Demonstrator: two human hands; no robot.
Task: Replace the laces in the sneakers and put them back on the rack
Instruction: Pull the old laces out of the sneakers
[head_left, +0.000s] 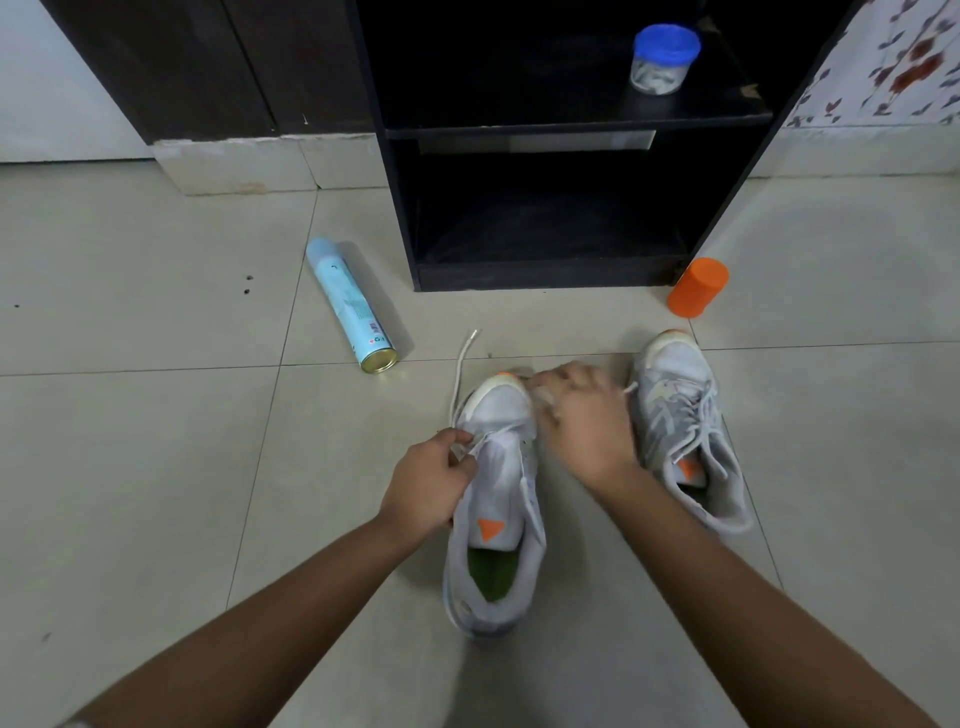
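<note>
Beige tiles with thin dark joints cover the floor (156, 467), and the things of the task stand on it. Nearest to the camera, two bare forearms reach forward. Between them stands the near sneaker (493, 519), white with an orange triangle on the tongue and a green insole, its toe pointing away. The left hand (431, 480) pinches the white lace (462, 364) at the left side of this sneaker, near the lowest eyelets. The free end of the lace runs forward over the floor. The right hand (582, 415) is blurred. It is just beside the toe of the same sneaker with bent fingers, and I cannot tell whether it holds something. Just to the right of it stands the second sneaker (685, 426), grey and white, with its lace threaded in. So there are two sneakers and two hands.

Farther away, one light blue spray can (350, 304) lies on its side at the left. One black rack (545, 278) with two open shelves stands behind, and both sneakers are on the floor in front of it. One orange cylinder (698, 287) is near its right foot. On the upper shelf stands one clear jar (662, 60) with a blue lid. At the left is a dark wooden cabinet (208, 67), and at the right a wall (883, 62) with a leaf pattern.
</note>
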